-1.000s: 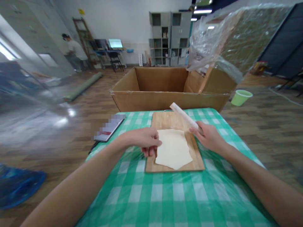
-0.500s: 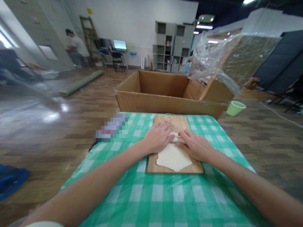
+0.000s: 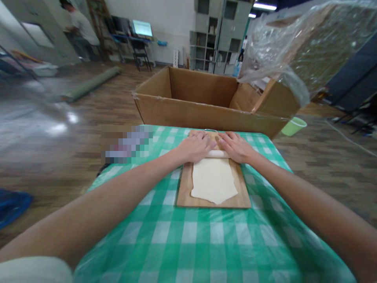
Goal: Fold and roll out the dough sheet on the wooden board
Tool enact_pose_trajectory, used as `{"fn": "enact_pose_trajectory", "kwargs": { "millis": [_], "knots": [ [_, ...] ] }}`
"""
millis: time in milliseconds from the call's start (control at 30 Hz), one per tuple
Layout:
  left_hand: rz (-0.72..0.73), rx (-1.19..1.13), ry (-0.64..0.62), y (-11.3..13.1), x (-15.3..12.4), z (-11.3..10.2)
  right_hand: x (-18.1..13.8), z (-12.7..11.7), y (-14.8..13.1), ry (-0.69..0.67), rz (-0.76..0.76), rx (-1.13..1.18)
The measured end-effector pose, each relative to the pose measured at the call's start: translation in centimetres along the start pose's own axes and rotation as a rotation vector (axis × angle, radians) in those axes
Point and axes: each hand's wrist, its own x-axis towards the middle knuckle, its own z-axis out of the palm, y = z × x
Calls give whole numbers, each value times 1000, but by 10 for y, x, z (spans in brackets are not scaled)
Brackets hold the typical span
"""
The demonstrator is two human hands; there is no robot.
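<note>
On a green-and-white checked tablecloth [image 3: 182, 243] lies a wooden board [image 3: 184, 188]. A thin, pale sheet of dough [image 3: 214, 180] is spread over it, uneven along its near edge. Across the dough's far part lies a light rolling pin [image 3: 218, 153], only its middle showing. My left hand [image 3: 196, 147] rests on the pin's left end, fingers stretched forward and open. Over the right end lies my right hand [image 3: 237, 148], also open with its fingers extended flat. Both ends of the pin are hidden under the palms.
A large open cardboard box [image 3: 206, 114] stands right behind the table, with a plastic-wrapped panel [image 3: 330, 51] at its right. A blurred-out object [image 3: 128, 144] is at the table's left edge. A green bucket [image 3: 293, 126] is on the floor. A person [image 3: 84, 29] is far left.
Both hands have moved away from me along the board with the rolling pin. My right hand's fingers have straightened. More of the dough sheet shows, and the view has tilted down.
</note>
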Motion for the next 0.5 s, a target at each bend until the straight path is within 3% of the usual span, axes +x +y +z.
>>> {"fn": "enact_pose_trajectory", "kwargs": {
  "millis": [167,300,400,500],
  "knots": [
    [-86,29,9,15,-6,-8,5,-8,-3,19,-2,4],
    [-218,-47,69,38,-19,-20,-13,-10,-10,9,-38,7],
    [-204,-63,115,41,-21,-20,-39,-8,-20,-37,-67,-10],
    [-140,-77,113,31,-14,-16,-59,-6,-29,-19,57,-23]
  ]
}}
